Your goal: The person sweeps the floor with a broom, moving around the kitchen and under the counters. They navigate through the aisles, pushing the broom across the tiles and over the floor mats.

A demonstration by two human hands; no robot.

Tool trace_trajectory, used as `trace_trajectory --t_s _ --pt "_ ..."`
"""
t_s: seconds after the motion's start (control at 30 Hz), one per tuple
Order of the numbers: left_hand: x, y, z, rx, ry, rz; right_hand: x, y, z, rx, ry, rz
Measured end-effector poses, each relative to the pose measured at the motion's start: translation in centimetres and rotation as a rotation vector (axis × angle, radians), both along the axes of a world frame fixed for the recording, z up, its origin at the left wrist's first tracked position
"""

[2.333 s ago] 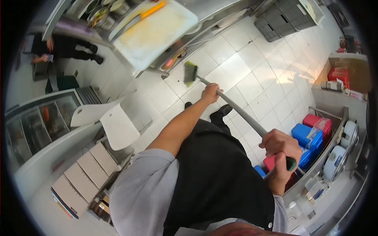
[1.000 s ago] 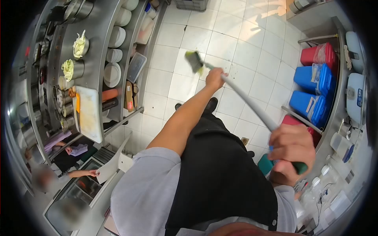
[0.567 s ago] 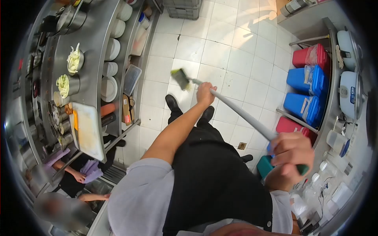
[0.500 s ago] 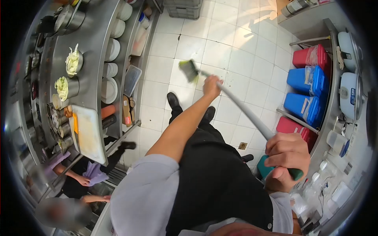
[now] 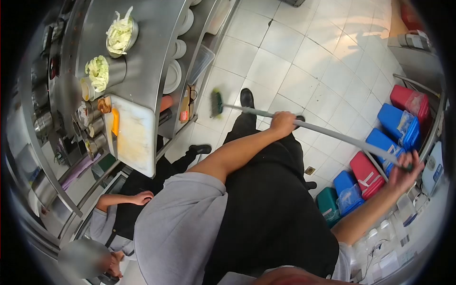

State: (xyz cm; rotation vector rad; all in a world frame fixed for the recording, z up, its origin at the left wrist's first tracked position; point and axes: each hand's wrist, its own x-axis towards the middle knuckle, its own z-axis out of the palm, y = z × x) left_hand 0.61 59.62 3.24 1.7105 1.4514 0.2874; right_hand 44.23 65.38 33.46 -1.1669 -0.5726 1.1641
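A long-handled broom (image 5: 332,132) slants across in front of me, its grey handle running from right to left. Partway down the handle, my left hand (image 5: 283,123) is wrapped round it. Near the green-capped top end, my right hand (image 5: 406,172) holds the handle loosely, some fingers extended. The green broom head (image 5: 217,104), blurred with yellowish bristles, is low over the white tiled floor (image 5: 266,61), beside my shoe (image 5: 247,98) and close to the steel counter's base.
On the steel counter (image 5: 147,57) are bowls of cut cabbage (image 5: 119,35) and a white cutting board (image 5: 135,137) with an orange-handled knife (image 5: 115,122). Another person (image 5: 126,209) is at the lower left. Red and blue bins (image 5: 398,124) line the right side.
The broom head has swung left toward the counter, and the handle lies flatter. My right hand has moved outward to the right and its fingers have loosened. The other person's purple cloth is out of their hand.
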Motion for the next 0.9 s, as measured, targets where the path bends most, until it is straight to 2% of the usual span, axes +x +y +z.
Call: trace_trajectory --t_s 0.03,0.07,0.13,0.17,0.2,0.23,0.3,0.37,0.4,0.43,0.47,0.53,0.57,0.6,0.63,0.7,0.77,0.8,0.83,0.9 --pt "-1.3 -1.0 -2.0 0.005 0.064 0.019 0.4 2.1 -4.6 -0.045 0.137 0.093" --pt "-2.8 -1.8 -4.6 -0.025 0.123 0.097 -1.0 4.0 -9.2 -0.122 0.09 -0.027" --pt "-6.1 -1.7 -8.5 -0.146 0.323 0.228 -6.6 8.0 -17.0 -0.228 0.205 0.041" --pt "-7.7 -1.5 -10.1 -0.241 0.463 0.283 -9.7 9.1 -20.8 -0.193 0.238 0.163" --pt "-9.4 -2.4 -13.6 -0.251 0.537 0.338 -13.6 9.7 -21.6 -0.233 0.241 0.23" --pt "-10.7 -3.1 -17.1 -0.254 0.612 0.382 -17.0 9.8 -22.0 -0.267 0.245 0.286" --pt "-11.0 -1.8 -18.5 -0.3 0.661 0.499 -18.7 9.6 -21.9 -0.215 0.233 0.434" --pt "-9.4 1.2 -19.2 -0.334 0.507 0.546 -16.3 8.9 -20.0 -0.179 0.181 0.417" --pt "-8.0 2.6 -19.8 -0.229 0.384 0.466 -14.8 8.7 -19.0 -0.135 0.138 0.434" --pt "-5.1 3.7 -21.6 -0.055 0.387 0.511 -11.3 8.1 -18.5 -0.041 0.114 0.444" --pt "-2.4 6.1 -21.7 0.073 0.317 0.383 -7.9 7.3 -16.8 -0.04 0.136 0.365" --pt "6.2 11.1 -20.6 0.319 0.145 0.396 -2.1 5.2 -12.4 0.028 0.134 0.155" --pt "9.8 13.6 -19.2 0.262 0.071 0.294 0.9 3.9 -10.4 0.089 0.089 0.075" --pt "13.7 15.6 -17.9 0.342 -0.038 0.269 4.3 2.1 -8.7 0.133 0.079 0.005" --pt "17.1 17.4 -16.2 0.306 -0.084 0.201 7.7 0.1 -7.3 0.175 0.069 -0.061" --pt "22.1 18.4 -11.6 0.26 0.028 0.13 12.9 -4.3 -5.7 0.198 0.099 -0.143" --pt "23.7 16.8 -9.8 0.3 0.008 0.059 16.6 -7.4 -5.2 0.165 0.083 -0.223" --pt "23.2 15.3 -9.4 0.275 -0.001 0.048 21.8 -9.0 -5.8 0.128 0.128 0.05" --pt "22.3 13.6 -9.2 0.247 -0.008 0.038 21.6 -8.2 -7.6 0.127 0.146 0.05" --pt "19.0 9.6 -11.6 0.166 0.041 0.057 20.7 -5.1 -12.6 -0.263 -0.213 -0.691"
